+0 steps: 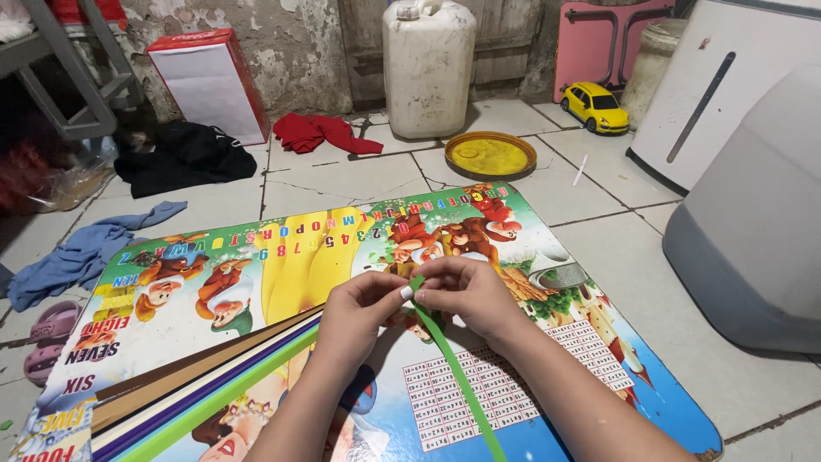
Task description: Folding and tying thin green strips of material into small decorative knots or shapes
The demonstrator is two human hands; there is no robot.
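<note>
Green paper strip (457, 376) cut off below, both hands' fingers (402, 289) hiding its top

Both forearms are bare, sleeveless, and one thumbnail is painted white.

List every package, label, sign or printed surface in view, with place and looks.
Red-and-white carton: leaning on the back wall, left; rectangular.
White jerrycan: back centre on the floor; capped, grimy.
Printed table top: under both hands; colourful cartoon figures, letter and number rows, blue border.
</note>
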